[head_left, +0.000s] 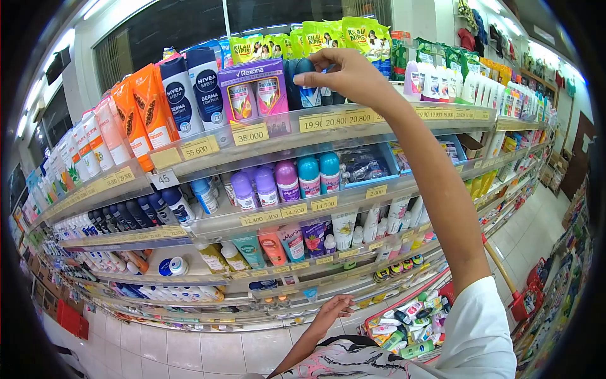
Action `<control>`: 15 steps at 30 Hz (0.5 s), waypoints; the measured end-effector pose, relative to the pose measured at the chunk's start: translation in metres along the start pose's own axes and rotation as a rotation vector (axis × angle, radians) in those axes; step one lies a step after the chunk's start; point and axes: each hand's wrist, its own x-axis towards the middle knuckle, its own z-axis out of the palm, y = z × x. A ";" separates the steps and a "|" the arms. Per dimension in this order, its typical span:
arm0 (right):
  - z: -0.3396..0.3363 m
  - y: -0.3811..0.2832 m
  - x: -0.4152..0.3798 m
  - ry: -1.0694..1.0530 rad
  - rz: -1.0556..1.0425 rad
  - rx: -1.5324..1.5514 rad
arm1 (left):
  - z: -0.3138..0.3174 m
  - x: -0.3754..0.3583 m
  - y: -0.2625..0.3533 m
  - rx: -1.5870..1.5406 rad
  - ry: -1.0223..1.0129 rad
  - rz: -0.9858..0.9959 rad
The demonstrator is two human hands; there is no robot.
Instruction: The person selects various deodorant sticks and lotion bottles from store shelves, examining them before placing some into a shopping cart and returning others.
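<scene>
My right hand (350, 72) reaches up to the top shelf, its thumb and fingers closed around the dark cap of a roll-on deodorant (309, 95). The deodorant stands upright among similar dark-capped bottles, partly hidden by the hand. Just left of it is a purple Rexona box (254, 95) with two bottles showing in its front. Yellow price tags (360, 117) line the shelf edge below. Low in front of the shelves hangs my left hand (334, 309), holding nothing, its fingers loosely apart.
Nivea Men bottles (205, 82) and orange tubes (151, 104) stand left on the top shelf. Lower are purple and teal roll-ons (309, 174) and a blue tray (372, 164). A red basket (366, 325) full of bottles is at lower right, near a wooden handle (502, 265).
</scene>
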 end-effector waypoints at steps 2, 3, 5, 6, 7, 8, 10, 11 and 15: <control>-0.006 -0.005 0.007 0.021 -0.029 -0.032 | -0.001 -0.002 0.001 0.009 0.004 0.006; -0.007 -0.005 0.015 0.018 -0.034 -0.032 | -0.002 -0.001 0.001 0.006 0.005 0.012; -0.009 0.000 0.039 0.059 -0.116 -0.047 | -0.004 -0.001 -0.002 -0.003 0.011 -0.006; -0.007 0.006 0.054 0.073 -0.215 -0.100 | -0.005 -0.001 -0.003 0.001 0.012 -0.003; -0.005 0.007 0.065 0.080 -0.216 -0.099 | -0.005 -0.001 -0.004 0.003 0.007 -0.008; -0.003 0.008 0.075 -0.022 -0.192 -0.128 | -0.006 -0.001 -0.004 0.007 0.001 -0.012; -0.003 -0.002 0.089 -0.208 -0.183 -0.210 | -0.008 -0.002 -0.004 0.023 0.005 -0.014; -0.004 -0.006 0.093 -0.201 -0.187 -0.207 | -0.009 -0.003 -0.003 0.030 0.006 -0.019; -0.003 -0.022 0.103 -0.498 0.059 -0.231 | -0.016 -0.008 -0.005 0.007 0.056 -0.017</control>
